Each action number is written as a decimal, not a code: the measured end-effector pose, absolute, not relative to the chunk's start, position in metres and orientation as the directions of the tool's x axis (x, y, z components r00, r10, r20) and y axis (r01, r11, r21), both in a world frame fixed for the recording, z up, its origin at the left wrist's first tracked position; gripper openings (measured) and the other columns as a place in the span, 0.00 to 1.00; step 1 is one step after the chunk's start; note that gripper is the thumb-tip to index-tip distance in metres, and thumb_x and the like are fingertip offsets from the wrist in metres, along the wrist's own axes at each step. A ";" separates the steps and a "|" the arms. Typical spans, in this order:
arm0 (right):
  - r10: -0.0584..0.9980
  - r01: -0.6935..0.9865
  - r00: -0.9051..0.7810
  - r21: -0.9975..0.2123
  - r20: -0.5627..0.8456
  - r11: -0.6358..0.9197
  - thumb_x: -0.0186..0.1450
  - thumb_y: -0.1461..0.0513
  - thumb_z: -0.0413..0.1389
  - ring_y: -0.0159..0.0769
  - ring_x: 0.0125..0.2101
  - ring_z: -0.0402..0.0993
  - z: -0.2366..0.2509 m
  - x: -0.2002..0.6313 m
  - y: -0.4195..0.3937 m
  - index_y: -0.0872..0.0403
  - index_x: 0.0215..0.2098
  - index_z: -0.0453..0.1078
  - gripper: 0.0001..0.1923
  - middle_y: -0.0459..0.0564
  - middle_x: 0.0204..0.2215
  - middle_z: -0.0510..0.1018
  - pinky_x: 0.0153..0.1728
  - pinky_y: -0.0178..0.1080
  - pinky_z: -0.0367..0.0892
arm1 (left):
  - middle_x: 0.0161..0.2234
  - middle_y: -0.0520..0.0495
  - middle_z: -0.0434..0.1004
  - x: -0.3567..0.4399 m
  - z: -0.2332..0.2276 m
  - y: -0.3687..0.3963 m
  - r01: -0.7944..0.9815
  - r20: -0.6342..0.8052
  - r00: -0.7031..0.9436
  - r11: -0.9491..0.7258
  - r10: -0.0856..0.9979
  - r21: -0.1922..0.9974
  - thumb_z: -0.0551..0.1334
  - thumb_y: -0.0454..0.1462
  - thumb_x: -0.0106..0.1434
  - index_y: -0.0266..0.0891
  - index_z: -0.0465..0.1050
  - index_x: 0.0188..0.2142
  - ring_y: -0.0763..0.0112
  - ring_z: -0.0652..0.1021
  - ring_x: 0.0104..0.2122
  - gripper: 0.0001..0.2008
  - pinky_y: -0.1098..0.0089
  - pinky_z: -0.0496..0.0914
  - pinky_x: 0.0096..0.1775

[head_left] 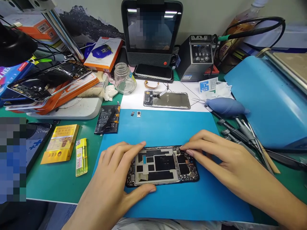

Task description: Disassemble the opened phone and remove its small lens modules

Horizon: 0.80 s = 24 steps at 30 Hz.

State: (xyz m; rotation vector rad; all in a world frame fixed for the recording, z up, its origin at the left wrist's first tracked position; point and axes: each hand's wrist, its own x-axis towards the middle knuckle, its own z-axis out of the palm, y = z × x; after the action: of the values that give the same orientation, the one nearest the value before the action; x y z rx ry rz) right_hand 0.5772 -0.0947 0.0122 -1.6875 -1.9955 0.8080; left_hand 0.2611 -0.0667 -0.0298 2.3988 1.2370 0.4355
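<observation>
The bare left hand [111, 174], thumb and fingers wide, holds the flat black phone chassis [164, 163] near the green worktop's [59, 187] front edge, the right hand [223, 156] narrowly pinched there, contents unclear, black rectangular battery [107, 118] seemingly out, dark circuit board [184, 168] still fitted

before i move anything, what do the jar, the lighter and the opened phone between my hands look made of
Jar: glossy and clear, probably glass from its sharp highlights, though clear plastic is possible.
Lighter: smooth, shiny plastic, it seems, going by its translucent yellow body.
Opened phone: its grey middle looks like matte metal, judging by the dull sheen.
</observation>
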 end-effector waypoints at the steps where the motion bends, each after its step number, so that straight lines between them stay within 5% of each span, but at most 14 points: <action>1: 0.979 0.747 -0.188 -0.659 -0.077 0.091 0.84 0.50 0.54 0.34 0.45 0.79 0.013 0.578 -0.094 0.39 0.52 0.80 0.12 0.43 0.50 0.80 0.42 0.37 0.72 | 0.61 0.45 0.76 0.261 -0.030 -0.067 0.701 0.090 0.557 -0.526 0.825 0.482 0.69 0.52 0.75 0.59 0.51 0.78 0.48 0.74 0.62 0.40 0.51 0.66 0.61; 13: 0.943 0.741 -0.229 -0.672 -0.242 0.007 0.82 0.42 0.51 0.38 0.45 0.78 0.020 0.581 -0.070 0.43 0.47 0.80 0.21 0.45 0.47 0.81 0.43 0.41 0.73 | 0.60 0.46 0.77 0.262 -0.029 -0.067 0.713 0.082 0.553 -0.522 0.829 0.467 0.70 0.52 0.75 0.58 0.51 0.78 0.49 0.74 0.62 0.40 0.53 0.66 0.61; 24: 0.946 0.740 -0.222 -0.673 -0.236 0.006 0.82 0.42 0.52 0.37 0.43 0.77 0.014 0.583 -0.071 0.43 0.46 0.79 0.20 0.45 0.46 0.80 0.40 0.41 0.70 | 0.60 0.45 0.78 0.256 -0.031 -0.061 0.669 0.120 0.616 -0.597 0.778 0.443 0.69 0.53 0.75 0.56 0.50 0.79 0.50 0.76 0.60 0.41 0.54 0.70 0.58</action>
State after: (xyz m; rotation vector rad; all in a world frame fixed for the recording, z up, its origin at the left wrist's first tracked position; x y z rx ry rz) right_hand 0.5826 -0.0714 0.0142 -1.7493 -2.0029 1.0341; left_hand 0.2563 -0.0608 -0.0314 2.4879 1.1606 0.4296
